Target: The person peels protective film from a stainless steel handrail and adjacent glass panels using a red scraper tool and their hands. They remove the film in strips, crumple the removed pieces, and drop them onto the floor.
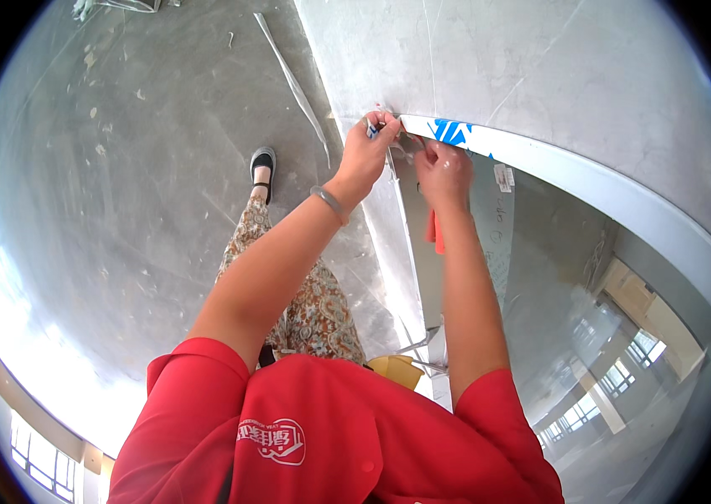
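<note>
My left hand point(368, 146) is at the corner of a white frame strip point(538, 151), with thumb and index finger pinched at its end and a scrap of blue-and-white film point(371, 130) between the fingers. Just right of it, my right hand point(445, 170) is closed around a tool with a red handle point(437, 233), directly below the strip; the tool's working end is mostly hidden. Blue-and-white protective film point(450, 131) covers part of the strip above my right hand. Beneath the strip lies a reflective glass pane point(557, 252) bearing a small label point(504, 178) and handwriting.
A grey wall point(519, 63) rises beyond the strip. On the dusty concrete floor point(160, 157) lies a long torn strip of film point(296, 88). A yellow container point(396, 370) is near my body, beside metal legs. More crumpled film point(132, 5) lies at the top left.
</note>
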Motion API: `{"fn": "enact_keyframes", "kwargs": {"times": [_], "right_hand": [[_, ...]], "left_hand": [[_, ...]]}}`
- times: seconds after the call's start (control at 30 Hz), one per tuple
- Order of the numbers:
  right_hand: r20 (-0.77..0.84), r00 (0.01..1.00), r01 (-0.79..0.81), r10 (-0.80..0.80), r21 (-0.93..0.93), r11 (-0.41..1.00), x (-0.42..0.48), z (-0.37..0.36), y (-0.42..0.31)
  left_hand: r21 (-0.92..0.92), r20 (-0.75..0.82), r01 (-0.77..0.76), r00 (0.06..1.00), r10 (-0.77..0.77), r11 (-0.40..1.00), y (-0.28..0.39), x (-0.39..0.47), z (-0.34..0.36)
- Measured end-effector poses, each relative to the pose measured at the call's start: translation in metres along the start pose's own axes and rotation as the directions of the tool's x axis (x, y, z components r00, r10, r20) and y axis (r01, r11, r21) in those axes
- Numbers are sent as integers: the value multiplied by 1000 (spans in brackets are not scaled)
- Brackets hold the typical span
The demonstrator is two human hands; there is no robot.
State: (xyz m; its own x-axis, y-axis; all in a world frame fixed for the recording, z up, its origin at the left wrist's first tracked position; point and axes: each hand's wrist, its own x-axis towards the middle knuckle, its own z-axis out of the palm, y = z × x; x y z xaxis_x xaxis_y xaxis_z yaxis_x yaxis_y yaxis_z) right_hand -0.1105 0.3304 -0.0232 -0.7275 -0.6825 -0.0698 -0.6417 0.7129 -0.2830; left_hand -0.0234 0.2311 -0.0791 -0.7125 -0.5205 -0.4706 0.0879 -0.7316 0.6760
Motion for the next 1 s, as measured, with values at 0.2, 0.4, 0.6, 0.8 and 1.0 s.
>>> {"fn": "enact_keyframes", "kwargs": {"times": [0.2,0.4,0.6,0.8,1.0], "right_hand": [[-21,1000,-14,15,26,1000,-13,-29,18],[99,965,-261,241,316,912,-64,-50,29],[483,741,-537,467,843,-21,-52,-6,9],[693,632,-431,347,686,-586,21,35,-7],[716,574,-429,397,676,-599,50,52,-6]], "left_hand": [[-180,121,85,991,-63,980,24,-27,3],[-130,12,58,998,-57,990,48,-30,-33],[20,-18,147,989,-147,989,35,-27,-26],[72,-111,71,992,-63,995,14,-8,12],[19,-154,144,978,-140,989,-11,-21,12]]}}
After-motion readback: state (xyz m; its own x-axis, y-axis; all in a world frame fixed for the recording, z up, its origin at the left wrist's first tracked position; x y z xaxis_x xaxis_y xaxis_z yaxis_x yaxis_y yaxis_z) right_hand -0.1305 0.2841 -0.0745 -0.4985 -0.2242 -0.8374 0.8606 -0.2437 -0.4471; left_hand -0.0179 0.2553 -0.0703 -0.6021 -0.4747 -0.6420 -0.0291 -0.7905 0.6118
